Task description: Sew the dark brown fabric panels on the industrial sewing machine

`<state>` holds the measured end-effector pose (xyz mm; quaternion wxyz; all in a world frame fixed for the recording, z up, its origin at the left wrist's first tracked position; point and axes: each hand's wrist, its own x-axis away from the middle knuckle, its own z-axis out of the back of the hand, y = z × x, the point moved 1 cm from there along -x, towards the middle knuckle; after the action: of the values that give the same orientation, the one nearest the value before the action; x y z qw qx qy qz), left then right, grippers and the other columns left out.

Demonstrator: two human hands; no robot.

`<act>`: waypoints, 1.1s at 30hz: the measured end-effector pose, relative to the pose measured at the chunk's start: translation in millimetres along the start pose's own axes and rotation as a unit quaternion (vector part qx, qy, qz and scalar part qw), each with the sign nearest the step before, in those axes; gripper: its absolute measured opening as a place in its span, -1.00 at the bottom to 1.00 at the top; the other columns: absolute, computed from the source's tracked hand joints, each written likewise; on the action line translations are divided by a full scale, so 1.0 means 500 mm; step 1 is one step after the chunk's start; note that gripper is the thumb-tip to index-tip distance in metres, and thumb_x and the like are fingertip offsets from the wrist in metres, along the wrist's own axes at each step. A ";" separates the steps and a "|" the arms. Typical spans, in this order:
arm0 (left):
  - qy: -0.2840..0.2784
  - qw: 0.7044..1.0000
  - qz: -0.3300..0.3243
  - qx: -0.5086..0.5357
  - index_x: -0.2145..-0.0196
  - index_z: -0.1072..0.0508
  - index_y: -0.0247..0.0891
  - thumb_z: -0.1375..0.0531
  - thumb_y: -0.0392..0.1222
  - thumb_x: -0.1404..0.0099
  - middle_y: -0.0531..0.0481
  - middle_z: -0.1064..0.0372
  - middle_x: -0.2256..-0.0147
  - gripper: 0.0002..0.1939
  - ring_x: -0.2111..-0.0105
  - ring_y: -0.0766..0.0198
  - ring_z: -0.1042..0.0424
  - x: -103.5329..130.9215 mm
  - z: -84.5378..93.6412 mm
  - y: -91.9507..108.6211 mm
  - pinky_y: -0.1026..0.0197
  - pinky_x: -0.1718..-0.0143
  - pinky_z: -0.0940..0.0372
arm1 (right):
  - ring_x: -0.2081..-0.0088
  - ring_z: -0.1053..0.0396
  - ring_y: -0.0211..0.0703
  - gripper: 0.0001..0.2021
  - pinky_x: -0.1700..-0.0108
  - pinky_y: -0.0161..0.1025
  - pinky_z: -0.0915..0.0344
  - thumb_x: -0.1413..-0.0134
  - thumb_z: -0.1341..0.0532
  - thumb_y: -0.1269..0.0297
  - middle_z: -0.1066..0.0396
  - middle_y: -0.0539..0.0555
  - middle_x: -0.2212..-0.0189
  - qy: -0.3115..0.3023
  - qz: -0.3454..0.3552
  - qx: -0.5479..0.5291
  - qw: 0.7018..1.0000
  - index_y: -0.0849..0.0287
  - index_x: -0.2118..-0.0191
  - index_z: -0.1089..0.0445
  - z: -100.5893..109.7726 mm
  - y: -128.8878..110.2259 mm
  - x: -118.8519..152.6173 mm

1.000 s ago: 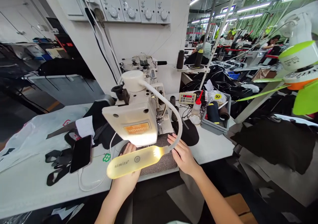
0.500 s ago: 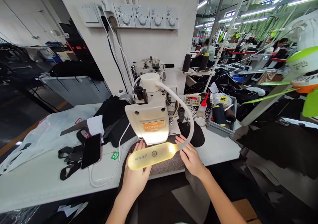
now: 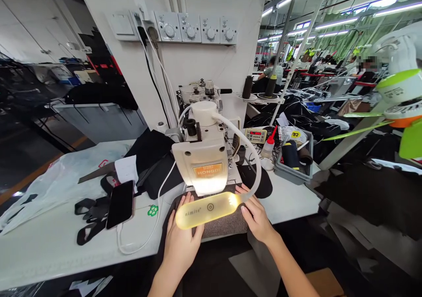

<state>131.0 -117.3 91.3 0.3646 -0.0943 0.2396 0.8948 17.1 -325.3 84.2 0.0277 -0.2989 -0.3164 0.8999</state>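
Observation:
Dark grey-brown fabric lies on the table edge at the front of a white sewing machine. My left hand rests on the fabric's left part, fingers stretched toward the machine, thumb apart. On the right part of the fabric lies my right hand, flat with its fingers extended. A lit lamp on a bent white neck hangs in front of the machine head, covering some of the left fingers and the middle of the fabric. The needle area is hidden behind the machine head and lamp.
To the left are a phone on a white cable, dark straps, black cloth and a plastic bag. To the right stand a red-tipped bottle, a control box and a grey bin holding thread spools. A green-bladed fan hangs far right.
The view has shifted slightly, so the machine and lamp appear a little lower and further right. Both hands stay on the fabric; my left thumb shows more clearly.

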 end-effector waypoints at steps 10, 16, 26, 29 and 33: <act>0.001 1.000 -0.003 -0.002 -0.23 0.07 -0.26 0.04 -0.12 -0.28 -0.18 0.01 -0.21 -0.41 -0.23 0.07 0.10 0.000 -0.003 -0.002 -0.12 -0.16 -0.01 | -0.20 -0.02 0.03 -0.61 -0.15 0.08 -0.14 -0.20 0.04 0.32 -0.21 0.16 -0.10 0.007 -0.001 0.009 1.000 0.15 -0.13 -0.18 0.000 -0.009 0.000; -0.006 1.000 -0.001 -0.011 -0.22 0.03 -0.29 0.05 -0.11 -0.28 -0.18 0.00 -0.20 -0.42 -0.23 0.05 0.09 -0.001 0.000 0.001 -0.11 -0.16 -0.02 | -0.22 0.02 0.01 -0.62 -0.18 0.04 -0.11 -0.21 0.05 0.33 -0.18 0.16 -0.12 0.001 -0.009 -0.009 1.000 0.17 -0.12 -0.19 -0.003 -0.002 -0.002; 0.004 1.000 -0.012 -0.013 -0.20 -0.01 -0.32 0.01 -0.05 -0.26 -0.22 -0.03 -0.19 -0.40 -0.21 0.02 0.04 -0.010 0.001 0.000 -0.09 -0.12 -0.07 | -0.22 0.04 0.04 -0.61 -0.18 0.08 -0.08 -0.20 0.02 0.25 -0.14 0.15 -0.15 -0.016 -0.002 -0.033 0.999 0.16 -0.13 -0.18 0.003 0.005 -0.009; 0.008 1.000 -0.017 -0.009 -0.19 -0.03 -0.30 0.00 -0.04 -0.25 -0.21 -0.02 -0.19 -0.40 -0.22 0.03 0.05 -0.014 0.001 -0.001 -0.09 -0.13 -0.06 | -0.23 0.06 0.05 -0.59 -0.19 0.09 -0.06 -0.18 0.00 0.24 -0.12 0.15 -0.16 -0.022 0.000 -0.039 0.999 0.16 -0.13 -0.16 0.004 0.007 -0.012; 0.012 1.000 -0.014 -0.001 -0.16 -0.09 -0.25 -0.01 -0.07 -0.24 -0.19 -0.03 -0.19 -0.45 -0.21 0.03 0.03 -0.020 0.003 0.001 -0.09 -0.13 -0.04 | -0.23 0.07 0.04 -0.58 -0.20 0.08 -0.05 -0.17 -0.01 0.25 -0.11 0.14 -0.16 -0.023 -0.001 -0.042 0.999 0.15 -0.14 -0.15 0.003 0.010 -0.016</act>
<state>137.7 -122.9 96.0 0.3746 -0.1088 0.2416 0.8885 23.5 -332.0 86.2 0.0085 -0.2787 -0.3550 0.8923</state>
